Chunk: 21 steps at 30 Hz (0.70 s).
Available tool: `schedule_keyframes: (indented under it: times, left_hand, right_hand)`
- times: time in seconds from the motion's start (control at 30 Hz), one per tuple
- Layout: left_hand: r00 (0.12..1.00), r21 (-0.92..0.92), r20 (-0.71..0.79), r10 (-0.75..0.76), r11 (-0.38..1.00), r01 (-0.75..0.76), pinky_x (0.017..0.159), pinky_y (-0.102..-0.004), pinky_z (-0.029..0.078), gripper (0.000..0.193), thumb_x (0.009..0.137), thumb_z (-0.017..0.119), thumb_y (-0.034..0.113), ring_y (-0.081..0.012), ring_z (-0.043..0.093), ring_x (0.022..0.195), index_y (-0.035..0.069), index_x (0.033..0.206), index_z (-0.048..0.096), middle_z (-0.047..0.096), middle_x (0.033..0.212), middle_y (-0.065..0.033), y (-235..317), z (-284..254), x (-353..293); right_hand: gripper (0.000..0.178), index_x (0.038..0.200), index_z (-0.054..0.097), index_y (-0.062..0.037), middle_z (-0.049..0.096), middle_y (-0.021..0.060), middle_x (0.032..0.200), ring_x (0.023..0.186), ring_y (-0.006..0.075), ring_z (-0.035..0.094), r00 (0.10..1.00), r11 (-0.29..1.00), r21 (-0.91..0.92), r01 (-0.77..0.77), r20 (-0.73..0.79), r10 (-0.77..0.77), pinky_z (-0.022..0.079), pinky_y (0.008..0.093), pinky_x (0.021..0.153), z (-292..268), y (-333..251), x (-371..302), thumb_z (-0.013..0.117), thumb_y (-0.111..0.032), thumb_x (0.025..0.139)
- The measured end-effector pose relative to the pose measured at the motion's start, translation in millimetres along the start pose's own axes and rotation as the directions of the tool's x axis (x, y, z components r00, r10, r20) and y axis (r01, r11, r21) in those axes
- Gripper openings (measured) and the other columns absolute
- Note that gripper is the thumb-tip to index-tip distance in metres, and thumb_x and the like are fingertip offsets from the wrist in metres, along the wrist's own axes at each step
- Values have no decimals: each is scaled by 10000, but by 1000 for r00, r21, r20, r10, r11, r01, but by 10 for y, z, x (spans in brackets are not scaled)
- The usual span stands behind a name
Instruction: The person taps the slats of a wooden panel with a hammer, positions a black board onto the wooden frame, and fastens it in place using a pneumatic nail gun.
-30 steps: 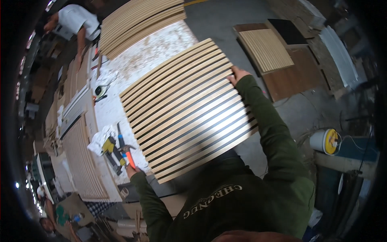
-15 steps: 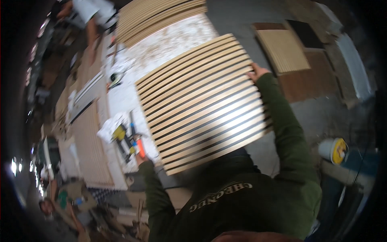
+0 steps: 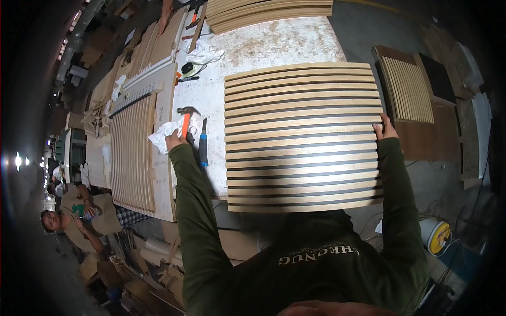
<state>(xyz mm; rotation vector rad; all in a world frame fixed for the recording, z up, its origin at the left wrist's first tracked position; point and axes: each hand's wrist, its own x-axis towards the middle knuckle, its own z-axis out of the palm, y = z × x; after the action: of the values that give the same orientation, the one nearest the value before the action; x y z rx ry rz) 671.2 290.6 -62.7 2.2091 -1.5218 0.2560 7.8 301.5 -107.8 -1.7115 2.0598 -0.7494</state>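
A wooden slatted panel (image 3: 303,139), light slats with dark gaps, lies in front of me, its near part over the table's near edge. My right hand (image 3: 386,128) grips the panel's right edge, thumb on top. To the left, my left hand (image 3: 175,140) is closed around the lower end of an orange-handled claw hammer (image 3: 186,124), beside a crumpled white cloth (image 3: 162,138). Its fingers are partly hidden. Between hammer and panel lies a blue-handled tool with a dark blade (image 3: 203,147).
More slatted panels (image 3: 269,13) are stacked at the table's far end. A tape measure (image 3: 188,68) lies beyond the hammer. Another ribbed panel (image 3: 132,158) stands left. A bucket (image 3: 436,236) is at right. One person (image 3: 95,216) is at lower left, another person's arm (image 3: 165,18) far left.
In my view, the panel has turned from slanting to nearly square and shifted right. My left hand and the hammer appear farther up. The yellow-and-black tool near the hammer no longer shows.
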Motion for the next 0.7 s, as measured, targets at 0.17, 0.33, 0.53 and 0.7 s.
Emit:
schedule_keyframes:
  times: [0.17, 0.33, 0.53, 0.7]
  left_hand:
    - [981, 183, 153, 122, 972, -150, 772, -451, 436, 339, 726, 609, 184, -396, 529, 822, 45, 1034, 578, 556, 864, -219, 13, 370, -884]
    - [933, 71, 331, -142, 990, 126, 818, -429, 439, 391, 647, 543, 101, -375, 554, 913, 35, 1032, 560, 595, 913, -214, -201, 390, -1203]
    - [957, 172, 249, -149, 979, 107, 824, -447, 415, 456, 716, 617, 253, -393, 518, 933, 9, 1096, 556, 539, 994, -237, -333, -111, -1375]
    - [941, 246, 316, -118, 969, 38, 836, -434, 414, 498, 749, 619, 334, -364, 535, 919, 1, 1111, 536, 573, 970, -198, -147, 188, -1080]
  right_hand:
    - [493, 1247, 407, -128, 584, 196, 1050, 887, 345, 593, 986, 997, -28, 75, -148, -79, 461, 403, 752, 25, 211, -428, 568, -320, 822]
    - [532, 1249, 423, -89, 550, 183, 1145, 981, 330, 574, 974, 998, -51, -47, -224, 34, 451, 380, 842, 16, 581, -964, 615, -275, 789]
    - [497, 1217, 439, -122, 587, 212, 1033, 897, 366, 581, 961, 990, 2, -139, -241, 135, 460, 402, 777, -25, -66, -1299, 606, -316, 792]
    - [447, 1199, 421, -133, 589, 229, 973, 879, 396, 563, 960, 978, 14, -210, -186, 209, 448, 429, 765, -91, -238, -1215, 574, -309, 817]
